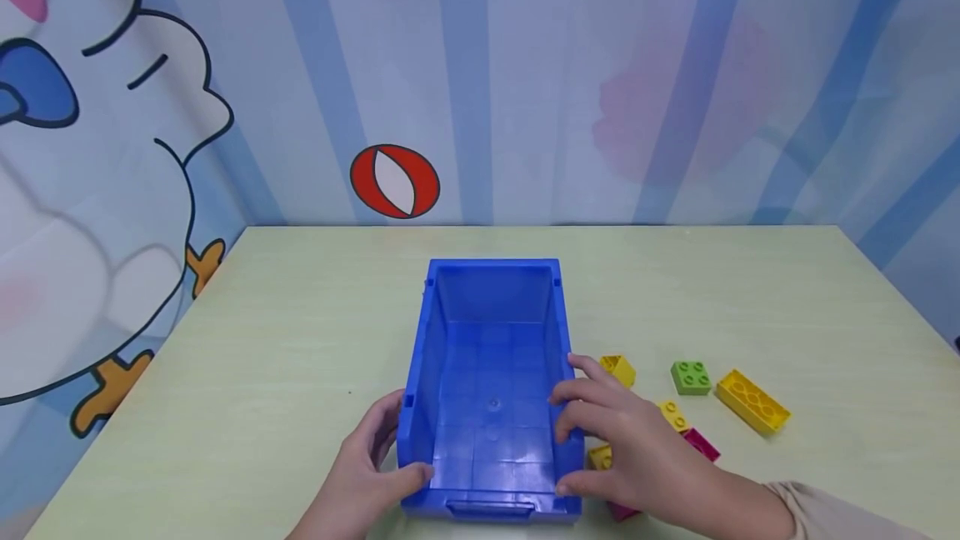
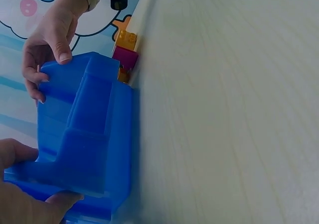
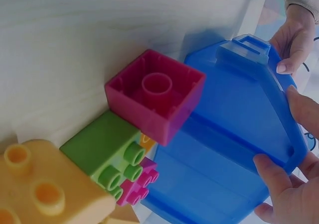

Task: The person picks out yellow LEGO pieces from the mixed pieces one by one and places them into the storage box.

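Observation:
A blue plastic bin (image 1: 495,294) stands on the table before me, its long sides running away from me and its bare floor showing. My left hand (image 1: 367,465) grips the near left wall, thumb over the rim and fingers outside. My right hand (image 1: 637,440) holds the right wall near the front, with fingertips over its rim. In the left wrist view the bin (image 2: 94,114) has a stepped, lowered edge. Beside its right side lie toy building bricks, among them a magenta brick (image 3: 169,109) with its hollow underside showing and a green brick (image 3: 102,144).
Right of the right hand lie a green brick (image 1: 691,377), a long yellow brick (image 1: 752,402) and a small yellow brick (image 1: 617,369). Another magenta brick (image 1: 701,444) is partly hidden by that hand. A printed cloth backdrop (image 1: 525,90) rises behind the pale table (image 1: 315,315).

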A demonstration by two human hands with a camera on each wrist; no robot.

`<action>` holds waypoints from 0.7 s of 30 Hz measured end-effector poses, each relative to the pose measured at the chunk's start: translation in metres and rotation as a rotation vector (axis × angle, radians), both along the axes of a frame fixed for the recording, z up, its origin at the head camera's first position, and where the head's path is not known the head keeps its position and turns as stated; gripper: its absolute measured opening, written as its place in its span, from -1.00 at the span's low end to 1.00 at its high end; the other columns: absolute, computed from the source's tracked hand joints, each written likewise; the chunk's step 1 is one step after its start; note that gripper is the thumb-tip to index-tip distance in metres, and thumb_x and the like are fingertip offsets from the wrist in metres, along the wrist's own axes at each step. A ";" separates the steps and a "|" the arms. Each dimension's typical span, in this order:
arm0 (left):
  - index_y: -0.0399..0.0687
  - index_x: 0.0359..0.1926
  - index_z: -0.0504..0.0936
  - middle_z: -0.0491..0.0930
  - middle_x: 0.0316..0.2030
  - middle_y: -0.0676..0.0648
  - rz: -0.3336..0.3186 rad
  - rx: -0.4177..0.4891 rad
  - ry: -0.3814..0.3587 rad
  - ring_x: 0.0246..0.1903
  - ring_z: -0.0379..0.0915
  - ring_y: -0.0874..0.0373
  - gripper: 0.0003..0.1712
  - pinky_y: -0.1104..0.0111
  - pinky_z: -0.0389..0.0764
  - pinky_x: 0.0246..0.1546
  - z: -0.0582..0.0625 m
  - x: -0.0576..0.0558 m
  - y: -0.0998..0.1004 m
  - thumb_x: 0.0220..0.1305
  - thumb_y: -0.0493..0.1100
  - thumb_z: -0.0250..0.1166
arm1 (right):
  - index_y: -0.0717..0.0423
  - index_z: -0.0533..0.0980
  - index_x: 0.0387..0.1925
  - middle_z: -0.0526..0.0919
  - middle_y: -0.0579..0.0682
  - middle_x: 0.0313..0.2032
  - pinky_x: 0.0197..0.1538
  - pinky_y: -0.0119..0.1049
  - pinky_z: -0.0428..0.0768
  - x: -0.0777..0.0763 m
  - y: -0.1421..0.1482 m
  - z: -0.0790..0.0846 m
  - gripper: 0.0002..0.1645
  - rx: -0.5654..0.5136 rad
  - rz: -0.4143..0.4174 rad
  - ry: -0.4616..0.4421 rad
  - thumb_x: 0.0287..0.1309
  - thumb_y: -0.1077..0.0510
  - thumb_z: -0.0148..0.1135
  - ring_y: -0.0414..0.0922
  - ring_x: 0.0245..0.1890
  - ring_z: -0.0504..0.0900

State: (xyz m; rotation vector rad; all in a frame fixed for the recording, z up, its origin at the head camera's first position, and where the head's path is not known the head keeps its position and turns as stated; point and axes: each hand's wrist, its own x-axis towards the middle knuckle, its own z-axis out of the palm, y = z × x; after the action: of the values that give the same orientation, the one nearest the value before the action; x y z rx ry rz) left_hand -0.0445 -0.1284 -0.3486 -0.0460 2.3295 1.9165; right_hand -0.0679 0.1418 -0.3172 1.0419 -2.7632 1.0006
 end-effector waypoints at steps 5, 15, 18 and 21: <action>-0.06 0.16 0.24 0.37 0.10 -0.19 0.003 -0.001 -0.039 0.15 0.20 -0.05 -0.18 0.05 0.11 0.19 0.002 -0.001 -0.001 -0.20 -0.25 0.38 | -0.25 0.42 -0.43 0.49 -0.24 -0.09 -0.02 0.04 0.46 0.000 0.000 0.001 -0.58 0.012 0.005 0.004 -0.25 -0.39 0.12 0.02 0.24 0.16; -0.05 0.16 0.24 0.36 0.10 -0.19 0.014 -0.005 -0.073 0.15 0.20 -0.05 -0.15 0.07 0.11 0.20 0.005 -0.002 -0.002 -0.22 -0.15 0.42 | -0.25 0.42 -0.44 0.51 -0.20 -0.09 -0.03 0.05 0.47 -0.001 -0.001 0.002 -0.61 0.042 0.003 0.024 -0.25 -0.35 0.19 0.03 0.23 0.18; -0.04 0.16 0.23 0.35 0.11 -0.18 0.015 -0.017 -0.089 0.16 0.19 -0.06 -0.14 0.06 0.11 0.19 0.005 -0.002 -0.001 -0.22 -0.10 0.42 | -0.24 0.42 -0.44 0.52 -0.19 -0.10 -0.03 0.05 0.47 -0.001 -0.001 0.003 -0.60 0.063 0.010 0.046 -0.24 -0.37 0.16 0.03 0.22 0.19; -0.03 0.16 0.23 0.35 0.11 -0.18 0.015 -0.015 -0.090 0.16 0.18 -0.07 -0.15 0.06 0.11 0.19 0.006 -0.001 -0.001 -0.21 -0.09 0.42 | -0.23 0.42 -0.44 0.52 -0.17 -0.11 -0.03 0.07 0.47 -0.002 -0.001 0.004 -0.60 0.081 0.019 0.059 -0.23 -0.37 0.15 0.04 0.21 0.20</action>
State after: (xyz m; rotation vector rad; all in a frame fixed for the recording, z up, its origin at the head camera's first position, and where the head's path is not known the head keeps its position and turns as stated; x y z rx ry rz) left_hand -0.0458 -0.1299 -0.3430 -0.1482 2.2912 1.8635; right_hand -0.0695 0.1408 -0.3135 1.0909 -2.7721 0.8519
